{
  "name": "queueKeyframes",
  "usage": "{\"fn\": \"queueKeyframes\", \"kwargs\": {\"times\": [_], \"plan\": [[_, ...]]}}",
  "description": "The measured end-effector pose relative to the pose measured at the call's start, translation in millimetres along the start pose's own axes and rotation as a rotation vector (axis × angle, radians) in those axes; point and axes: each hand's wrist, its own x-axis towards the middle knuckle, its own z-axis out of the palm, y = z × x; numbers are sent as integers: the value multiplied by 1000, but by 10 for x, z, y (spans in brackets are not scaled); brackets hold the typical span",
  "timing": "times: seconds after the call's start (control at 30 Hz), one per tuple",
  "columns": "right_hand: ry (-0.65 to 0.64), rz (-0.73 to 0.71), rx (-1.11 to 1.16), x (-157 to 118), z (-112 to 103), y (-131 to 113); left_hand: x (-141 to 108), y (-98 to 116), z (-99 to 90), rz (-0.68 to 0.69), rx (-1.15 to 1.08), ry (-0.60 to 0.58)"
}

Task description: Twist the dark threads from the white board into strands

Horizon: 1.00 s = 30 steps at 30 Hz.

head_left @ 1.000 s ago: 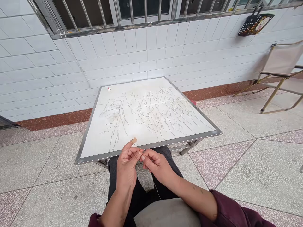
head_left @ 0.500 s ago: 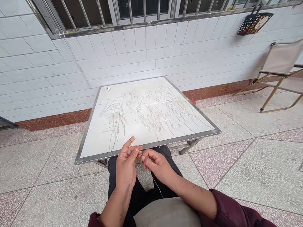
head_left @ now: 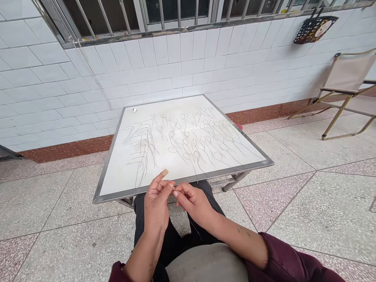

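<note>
Both hands meet just past the table's near edge, above my lap. My left hand (head_left: pixel 158 201) pinches a thin wire between thumb and index finger, and one raised finger has a tan wrap on its tip. Close against it on the right, my right hand (head_left: pixel 194 201) grips the same thin wire (head_left: pixel 196 230), whose tail hangs down over my dark trousers. On the white table (head_left: pixel 167 172) lie several wires with looped ends, at the middle and right. Several bent wires without clear loops are on the left side.
A small white and red object (head_left: pixel 134 110) sits at the table's far left corner. Behind the table is a white tiled wall (head_left: pixel 164 74) with a barred window. A folding chair (head_left: pixel 342 78) stands at right, below a hanging dotted basket (head_left: pixel 314 30).
My right hand has moved slightly up and left, closer to my left fingertips. The hanging wire tail has shifted a little up and left.
</note>
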Motion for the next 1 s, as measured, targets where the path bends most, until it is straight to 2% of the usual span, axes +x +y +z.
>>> {"fn": "queueKeyframes", "kwargs": {"times": [0.3,0.67,1.0], "plan": [[42,-35,-164,8,-18,-43,37,-44,-12,25,-15,-21],[38,5,-114,7,-34,-44,49,-85,-24,69,-15,-78],[77,-9,-96,18,-22,23,27,-73,-4,73,-18,-71]]}}
